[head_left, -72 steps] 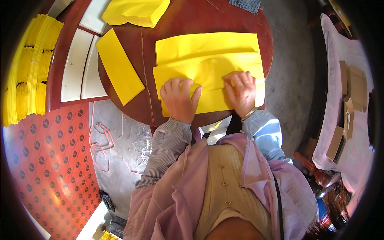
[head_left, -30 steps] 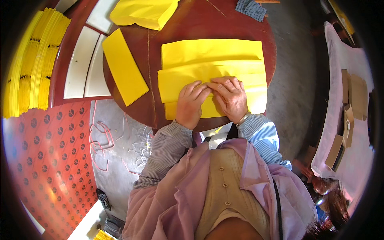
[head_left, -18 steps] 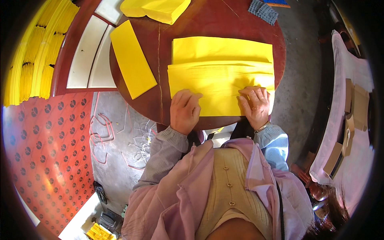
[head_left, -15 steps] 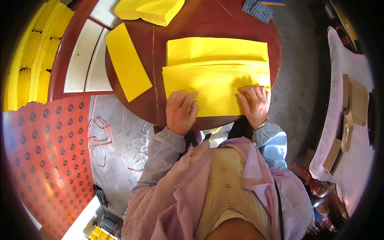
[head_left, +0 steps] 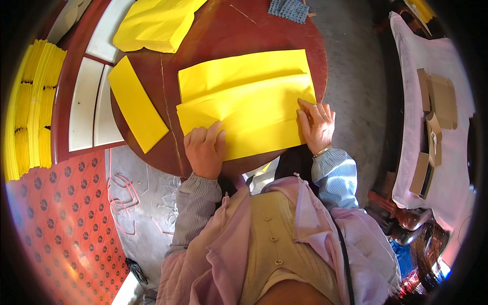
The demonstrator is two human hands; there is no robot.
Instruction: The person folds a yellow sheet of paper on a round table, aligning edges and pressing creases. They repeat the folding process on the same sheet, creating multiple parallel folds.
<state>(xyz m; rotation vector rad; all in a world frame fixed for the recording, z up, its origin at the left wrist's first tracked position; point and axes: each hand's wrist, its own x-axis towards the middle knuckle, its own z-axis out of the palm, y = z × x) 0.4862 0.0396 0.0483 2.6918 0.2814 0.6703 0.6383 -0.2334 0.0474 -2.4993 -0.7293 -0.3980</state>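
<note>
A folded pile of yellow paper-like sheets (head_left: 254,119) lies on the round dark-red table in front of me, with a raised fold running across it. My left hand (head_left: 206,150) is at its near left corner, fingers bent and closed against the sheet, with a small pucker beyond the fingertips. At the right edge, my right hand (head_left: 318,124) has its thumb and forefinger closed on the sheet, other fingers bent. Left of the pile lies a narrow yellow folded strip (head_left: 138,105). A larger yellow folded piece (head_left: 152,25) rests farther back.
The round table (head_left: 239,40) carries a grey textured pad (head_left: 288,10) at its far edge. Stacked yellow bundles (head_left: 30,109) stand at the far left beside white panels (head_left: 86,104). To the right, a pink-covered table (head_left: 409,175) holds open cardboard boxes (head_left: 441,101). Pinkish cords lie on the floor.
My view has shifted, so the table sits farther left. The layered edges of the pile are less visible and its top sheet is slanted. My right hand has moved onto the right edge.
</note>
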